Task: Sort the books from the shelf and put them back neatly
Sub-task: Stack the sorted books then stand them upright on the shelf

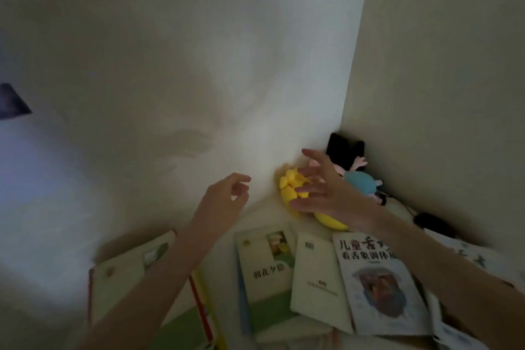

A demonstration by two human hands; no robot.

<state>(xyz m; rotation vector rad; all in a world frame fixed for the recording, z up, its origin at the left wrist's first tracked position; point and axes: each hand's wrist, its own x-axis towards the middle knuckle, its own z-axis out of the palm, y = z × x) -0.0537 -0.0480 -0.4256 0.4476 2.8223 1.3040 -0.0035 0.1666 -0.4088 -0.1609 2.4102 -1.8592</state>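
Reaching over loose books, left hand loosely curled and right hand spread wide, both empty; sorting seems underway, and gathering them probably follows.

- Dim overall, with a grey-green cast.
- Brightest on the wall near the corner, with a bluish glow at the left edge.
- Faint, soft shadows on the wall above the left hand.
- Motion blur on the left hand, stronger on the right hand.
- Soft focus on the books, lettering only partly legible.
- Wide-angle bending toward the frame edges.
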